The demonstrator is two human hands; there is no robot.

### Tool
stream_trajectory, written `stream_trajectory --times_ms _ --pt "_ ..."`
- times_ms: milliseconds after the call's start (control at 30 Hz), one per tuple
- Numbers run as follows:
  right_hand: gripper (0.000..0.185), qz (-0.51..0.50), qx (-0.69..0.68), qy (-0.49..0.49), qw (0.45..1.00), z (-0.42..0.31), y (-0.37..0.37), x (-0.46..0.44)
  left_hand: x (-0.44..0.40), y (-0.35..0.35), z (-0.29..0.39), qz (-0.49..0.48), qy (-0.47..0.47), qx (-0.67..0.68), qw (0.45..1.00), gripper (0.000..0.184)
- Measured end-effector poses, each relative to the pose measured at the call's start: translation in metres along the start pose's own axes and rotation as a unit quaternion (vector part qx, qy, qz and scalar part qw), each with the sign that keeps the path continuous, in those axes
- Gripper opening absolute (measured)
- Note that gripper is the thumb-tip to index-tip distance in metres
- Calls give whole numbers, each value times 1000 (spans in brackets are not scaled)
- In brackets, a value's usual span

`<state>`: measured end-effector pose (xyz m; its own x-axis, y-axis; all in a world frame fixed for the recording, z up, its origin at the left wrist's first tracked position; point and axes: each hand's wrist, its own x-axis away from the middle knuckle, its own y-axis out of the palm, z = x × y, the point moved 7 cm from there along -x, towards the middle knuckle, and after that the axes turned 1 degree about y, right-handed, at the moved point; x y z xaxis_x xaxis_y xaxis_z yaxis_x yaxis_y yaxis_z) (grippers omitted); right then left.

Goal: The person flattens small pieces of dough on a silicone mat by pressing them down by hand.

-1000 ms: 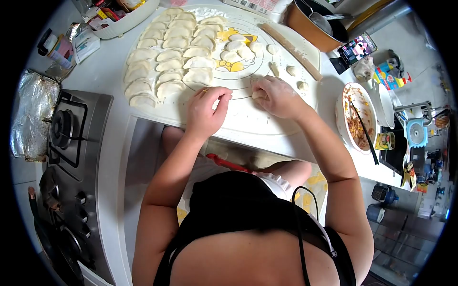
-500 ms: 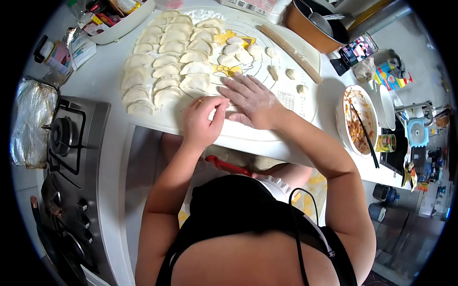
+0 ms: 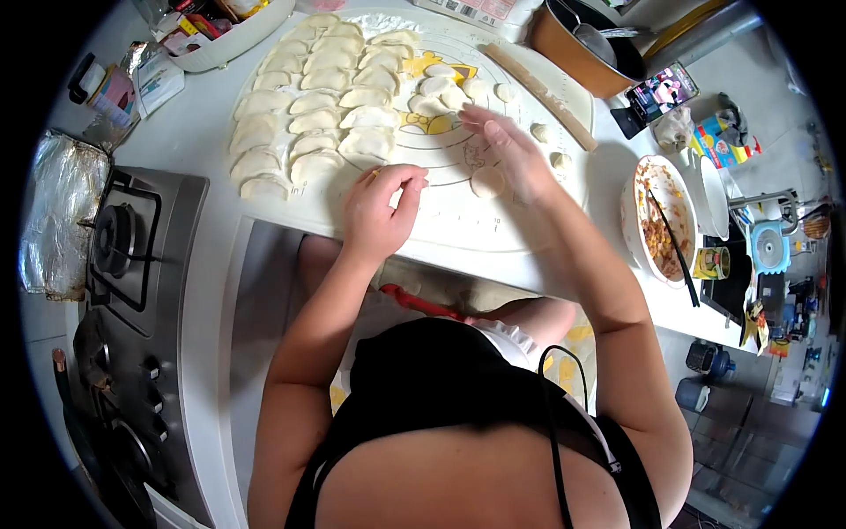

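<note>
Near the front edge of a white printed mat point(image 3: 441, 225), my left hand point(image 3: 382, 209) rests with curled fingers, thumb and fingertips close together; what they hold, if anything, is hidden. My right hand point(image 3: 515, 159), slightly blurred, is over the mat with fingers stretched toward small flattened dough pieces point(image 3: 428, 105). Just left of its palm lies a round dough disc point(image 3: 486, 182). Two small dough lumps point(image 3: 561, 161) sit to its right. Rows of folded dumplings point(image 3: 315, 166) cover the mat's left part. A wooden rolling pin point(image 3: 539, 95) lies at the back right.
A bowl of filling point(image 3: 659, 220) with black chopsticks stands on the right. Behind it are a propped phone point(image 3: 661, 88) and a brown pot point(image 3: 582, 53). On the left are a gas stove point(image 3: 163, 264) and a white basket point(image 3: 233, 44) of packets.
My right hand has moved right and farther back from beside my left hand. The dough disc now shows where it was covered earlier. My left hand keeps its curled shape.
</note>
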<state>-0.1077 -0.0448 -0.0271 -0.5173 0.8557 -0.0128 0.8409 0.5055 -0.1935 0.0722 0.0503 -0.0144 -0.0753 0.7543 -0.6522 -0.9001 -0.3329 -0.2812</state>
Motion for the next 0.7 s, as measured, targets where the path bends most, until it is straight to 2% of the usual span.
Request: stream_trajectory --times_ms 33,67,133,167,233,267,300,367,400,467,500,567,600,667,700 --pt "55 15 -28 7 999 1 -11 -4 1 0 -1 -2 0 -1 1000 5" --pt "55 18 -29 6 999 2 -18 0 1 1 -1 -5 4 -4 1000 5" --pt "42 -42 184 56 980 -8 -21 6 1 4 -1 -7 11 -3 1000 4" --pt "42 -41 187 55 980 -15 -21 8 1 4 -3 -9 4 -2 1000 4" --pt "41 -144 395 20 907 -21 -4 17 2 4 -4 -9 -5 -2 1000 4" --pt "38 -128 458 -52 878 -19 -5 21 1 3 -3 -3 -6 -3 1000 4" --pt "38 -128 457 -52 879 -24 -5 20 1 2 -3 2 -7 -4 1000 4" --pt "28 -139 407 97 898 -21 -13 15 0 3 -3 -1 -2 -2 1000 4" --pt "28 -139 406 96 898 -17 -14 12 0 2 -2 -2 2 0 1000 4" --pt "19 -20 328 39 944 -21 -30 -3 0 2 -3 -3 1 6 1000 5" --pt "19 -18 328 38 944 -23 -29 -11 0 4 -4 -6 -1 13 1000 5" --pt "17 100 353 23 930 -35 -39 -31 -1 5 -5 -8 -5 15 1000 5" --pt "17 101 352 23 930 -24 -47 -46 -1 5 -6 -9 -11 16 1000 5" --pt "24 143 221 -27 965 3 -65 -80 -1 5 -4 -15 -13 10 1000 5" --pt "24 142 221 -30 965 -1 -63 -87 -3 4 -3 -19 -14 5 1000 5"
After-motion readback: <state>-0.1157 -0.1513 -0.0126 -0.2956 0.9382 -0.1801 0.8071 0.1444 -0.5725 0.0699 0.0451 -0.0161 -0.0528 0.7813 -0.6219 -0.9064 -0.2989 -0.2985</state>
